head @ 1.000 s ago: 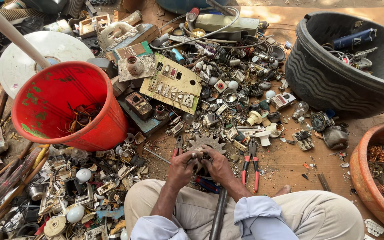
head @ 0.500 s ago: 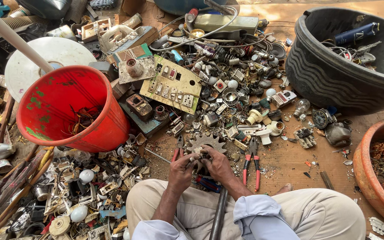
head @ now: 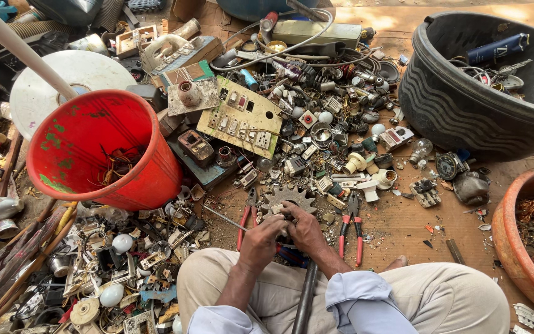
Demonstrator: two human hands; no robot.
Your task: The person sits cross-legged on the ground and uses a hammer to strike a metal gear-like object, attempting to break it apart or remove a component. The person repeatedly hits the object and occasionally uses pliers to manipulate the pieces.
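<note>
Nearest the camera, the left hand and the right hand are both curled tight around a small dark part pressed between them, most of it hidden by the fingers. It sits just in front of the knees, against the lower edge of a grey toothed gear lying on the ground. Judging by the grip, the part is not yet freed or pulled apart. Red-handled pliers lie untouched just right of the hands, and another red-handled tool just left. Farther off, the red bucket holds only a few wires, the black tub some scrap. Compared with a second ago, the hands keep the same clamp in the same spot; only the view has shifted slightly.
</note>
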